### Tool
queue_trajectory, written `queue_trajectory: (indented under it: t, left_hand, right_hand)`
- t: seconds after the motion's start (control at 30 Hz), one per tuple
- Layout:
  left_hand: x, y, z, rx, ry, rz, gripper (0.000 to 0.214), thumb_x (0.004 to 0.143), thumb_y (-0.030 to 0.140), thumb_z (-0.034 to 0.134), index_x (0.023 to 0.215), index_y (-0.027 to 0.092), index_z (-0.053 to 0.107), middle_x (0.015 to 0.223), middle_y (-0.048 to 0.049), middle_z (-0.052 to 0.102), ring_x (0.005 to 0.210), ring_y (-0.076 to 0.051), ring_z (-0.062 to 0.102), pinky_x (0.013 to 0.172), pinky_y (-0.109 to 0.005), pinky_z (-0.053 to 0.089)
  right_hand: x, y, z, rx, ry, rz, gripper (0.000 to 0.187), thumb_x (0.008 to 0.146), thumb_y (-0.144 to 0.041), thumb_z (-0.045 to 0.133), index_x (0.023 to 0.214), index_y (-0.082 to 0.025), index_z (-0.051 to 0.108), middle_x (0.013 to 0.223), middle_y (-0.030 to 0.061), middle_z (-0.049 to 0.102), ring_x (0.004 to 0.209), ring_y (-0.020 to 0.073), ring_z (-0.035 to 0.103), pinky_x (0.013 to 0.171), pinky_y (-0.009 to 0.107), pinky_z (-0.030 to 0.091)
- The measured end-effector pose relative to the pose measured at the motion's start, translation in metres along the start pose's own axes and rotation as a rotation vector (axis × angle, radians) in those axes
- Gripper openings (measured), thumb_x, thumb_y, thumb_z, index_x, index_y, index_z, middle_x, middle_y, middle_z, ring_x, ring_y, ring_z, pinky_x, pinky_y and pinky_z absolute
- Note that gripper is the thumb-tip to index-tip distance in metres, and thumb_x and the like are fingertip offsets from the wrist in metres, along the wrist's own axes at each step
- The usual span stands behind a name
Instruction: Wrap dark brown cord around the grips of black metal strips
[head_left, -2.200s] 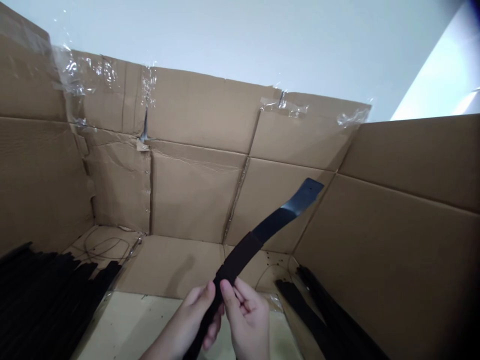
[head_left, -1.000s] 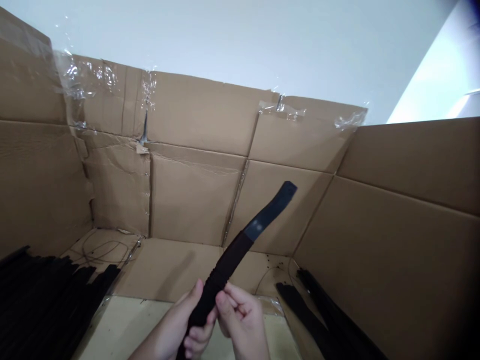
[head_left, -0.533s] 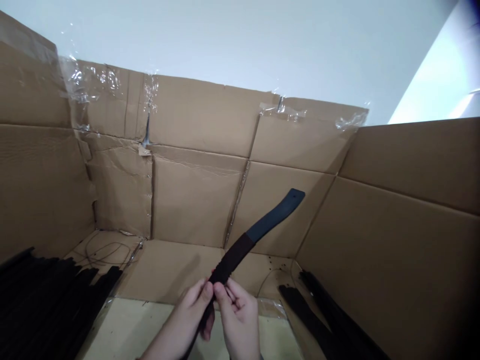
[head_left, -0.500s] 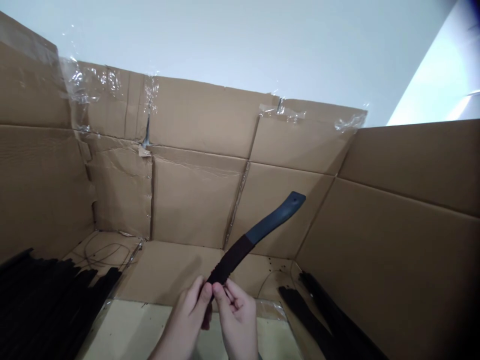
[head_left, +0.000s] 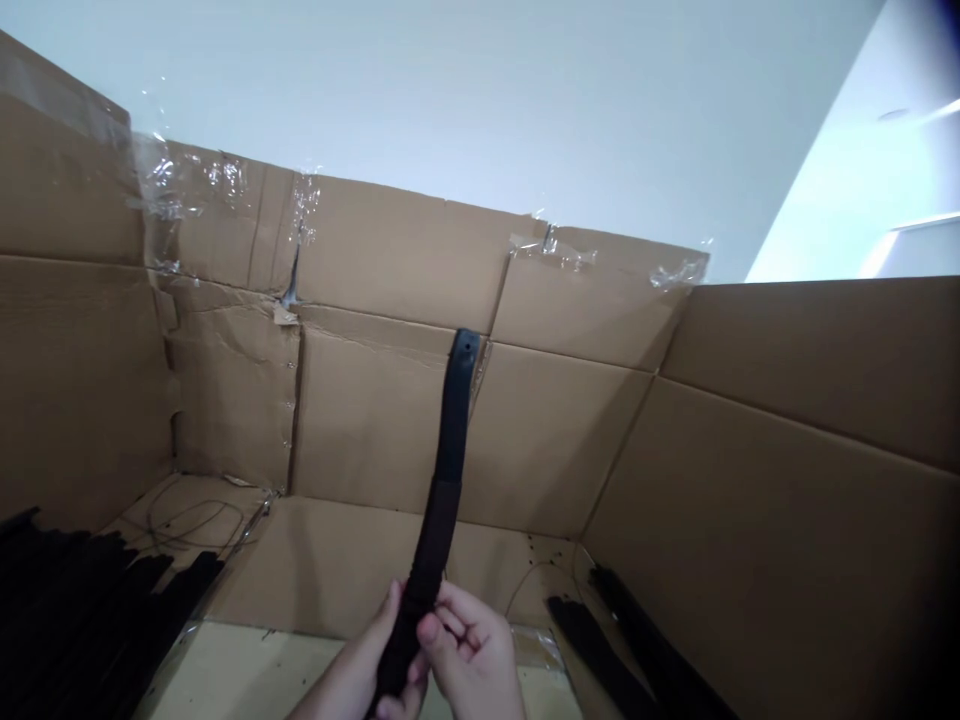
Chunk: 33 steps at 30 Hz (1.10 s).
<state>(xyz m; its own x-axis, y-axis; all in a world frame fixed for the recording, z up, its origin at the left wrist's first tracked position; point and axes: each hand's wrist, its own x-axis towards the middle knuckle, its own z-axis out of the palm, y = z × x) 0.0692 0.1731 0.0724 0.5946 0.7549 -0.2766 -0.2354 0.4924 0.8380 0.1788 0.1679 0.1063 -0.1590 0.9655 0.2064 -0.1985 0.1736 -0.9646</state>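
Note:
A long, slightly curved dark strip (head_left: 448, 430) rises from between my hands. Its upper part is smooth and blue-black with a small hole near the tip; the lower part is wrapped in a dark brown, cloth-like cover (head_left: 435, 545). My left hand (head_left: 379, 665) is closed round the lower end, fingers curling over it from behind. On the right edge of the cover, my right hand (head_left: 476, 650) has its thumb and fingers bent together in a pinch. The strip's bottom end is partly hidden by the left hand and cut off by the frame.
Tall cardboard walls (head_left: 375, 410) with clear tape surround the work spot. A pile of black strips (head_left: 82, 620) lies at the left. At the right, a few more black strips (head_left: 600, 645) lean by the wall. A thin loop of thread (head_left: 195, 520) lies in the left corner.
The strip has swung from leaning right to nearly upright, its tip moving left and up. My left hand now wraps its lower end, and my right hand has shifted slightly down along its edge.

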Motion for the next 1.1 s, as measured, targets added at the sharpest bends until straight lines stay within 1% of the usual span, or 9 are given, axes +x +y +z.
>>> queue_trajectory:
  t: [0.1, 0.23, 0.3, 0.4, 0.57, 0.73, 0.87, 0.93, 1.1]
  left_hand:
    - [-0.007, 0.003, 0.001, 0.058, 0.068, 0.013, 0.082, 0.054, 0.099, 0.031, 0.067, 0.019, 0.042, 0.040, 0.0080, 0.030, 0.032, -0.003, 0.019, 0.037, -0.020, 0.007]
    - [-0.018, 0.000, 0.008, 0.209, 0.375, 0.364, 0.074, 0.067, 0.089, 0.042, 0.083, 0.017, 0.048, 0.052, 0.0035, 0.047, 0.043, -0.007, 0.041, 0.045, -0.019, 0.030]
    - [-0.022, 0.000, 0.009, 0.185, 0.334, 0.362, 0.073, 0.065, 0.089, 0.048, 0.081, 0.018, 0.047, 0.047, 0.0063, 0.042, 0.040, -0.006, 0.036, 0.042, -0.019, 0.026]
    - [-0.018, 0.001, 0.006, 0.013, 0.172, 0.160, 0.076, 0.057, 0.093, 0.048, 0.075, 0.019, 0.045, 0.038, 0.0096, 0.032, 0.031, -0.005, 0.024, 0.036, -0.020, 0.017]
    - [-0.008, 0.003, 0.002, -0.072, 0.327, 0.333, 0.070, 0.059, 0.086, 0.058, 0.068, 0.017, 0.048, 0.040, 0.0055, 0.043, 0.034, -0.005, 0.034, 0.037, -0.016, 0.023]
    - [-0.012, 0.007, 0.002, -0.186, -0.058, 0.129, 0.073, 0.047, 0.084, 0.066, 0.043, 0.020, 0.031, 0.027, 0.0071, 0.020, 0.026, -0.003, 0.019, 0.034, -0.020, 0.009]
    - [-0.017, 0.001, 0.005, -0.040, 0.337, 0.337, 0.067, 0.062, 0.081, 0.062, 0.071, 0.016, 0.053, 0.049, 0.0025, 0.051, 0.046, -0.007, 0.046, 0.046, -0.018, 0.032]
    - [-0.020, -0.004, 0.006, -0.110, 0.343, 0.319, 0.069, 0.061, 0.082, 0.062, 0.081, 0.016, 0.052, 0.056, 0.0031, 0.053, 0.047, -0.007, 0.046, 0.049, -0.019, 0.033]
    - [-0.009, -0.007, -0.005, -0.013, 0.222, 0.261, 0.076, 0.059, 0.092, 0.048, 0.074, 0.017, 0.050, 0.044, 0.0050, 0.043, 0.033, -0.007, 0.032, 0.039, -0.022, 0.026]
  right_hand:
    - [0.002, 0.009, -0.001, -0.067, 0.052, -0.040, 0.049, 0.068, -0.057, 0.077, 0.080, -0.010, 0.075, 0.058, 0.0066, 0.063, 0.042, 0.0100, 0.053, 0.040, 0.017, 0.042]
    - [0.002, 0.019, 0.005, -0.022, 0.147, -0.114, 0.046, 0.076, -0.056, 0.070, 0.087, -0.011, 0.074, 0.062, 0.0069, 0.062, 0.049, 0.0137, 0.056, 0.041, 0.019, 0.043]
    - [0.000, 0.013, 0.006, -0.012, 0.057, -0.091, 0.046, 0.073, -0.056, 0.073, 0.085, -0.012, 0.073, 0.060, 0.0052, 0.060, 0.051, 0.0126, 0.055, 0.046, 0.019, 0.045]
    - [-0.002, 0.003, 0.007, -0.050, -0.025, -0.060, 0.046, 0.072, -0.056, 0.075, 0.076, -0.011, 0.070, 0.054, 0.0016, 0.054, 0.048, 0.0082, 0.047, 0.046, 0.016, 0.042]
    - [0.000, 0.017, 0.010, -0.063, 0.067, -0.050, 0.055, 0.077, -0.063, 0.065, 0.083, -0.009, 0.070, 0.050, -0.0004, 0.050, 0.037, 0.0077, 0.043, 0.037, 0.018, 0.038]
    - [0.001, 0.025, 0.003, -0.019, -0.011, -0.070, 0.063, 0.069, -0.063, 0.073, 0.101, -0.009, 0.075, 0.057, 0.0069, 0.061, 0.052, 0.0153, 0.059, 0.042, 0.020, 0.045]
    - [0.000, 0.024, 0.000, -0.058, 0.228, -0.088, 0.051, 0.064, -0.055, 0.081, 0.087, -0.010, 0.077, 0.055, 0.0053, 0.060, 0.053, 0.0144, 0.058, 0.050, 0.021, 0.050]
    - [-0.001, 0.025, 0.001, -0.029, 0.266, -0.087, 0.052, 0.060, -0.057, 0.082, 0.081, -0.010, 0.076, 0.055, 0.0056, 0.060, 0.048, 0.0129, 0.054, 0.045, 0.021, 0.047]
    - [-0.001, 0.017, 0.003, -0.057, -0.008, -0.036, 0.048, 0.074, -0.058, 0.072, 0.077, -0.010, 0.072, 0.053, 0.0050, 0.060, 0.046, 0.0117, 0.054, 0.045, 0.020, 0.045]
